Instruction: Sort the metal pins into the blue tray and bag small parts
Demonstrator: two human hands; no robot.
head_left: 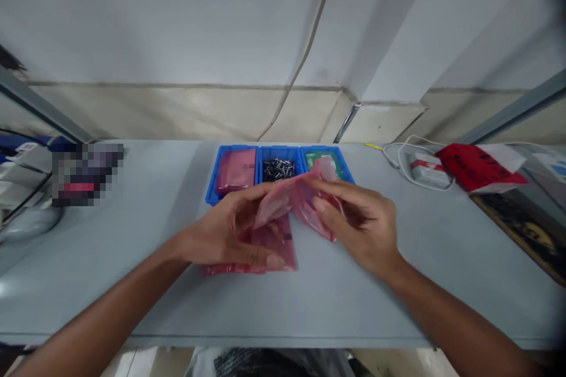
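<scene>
My right hand (360, 221) pinches a crumpled, see-through pink plastic bag (305, 203) between thumb and fingers, raised in front of the blue bins. My left hand (234, 230) curls around more flat pink bags (276, 241) low over the table, its thumb lying across them. The left fingertips reach up to the raised bag's left side; whether they grip it is hidden behind the film. Beyond my hands, three blue bins stand in a row. The left bin (211, 185) holds pink bags, the middle one small metal screws or pins (278, 169), the right one green pieces (342, 160).
On the right of the grey table (398, 306) lie a white cable (393, 159), a small white-and-red box (427, 169), a red packet (477, 168) and a dark flat object (522, 230). Cables and equipment (30, 171) crowd the far left. A wall rises behind.
</scene>
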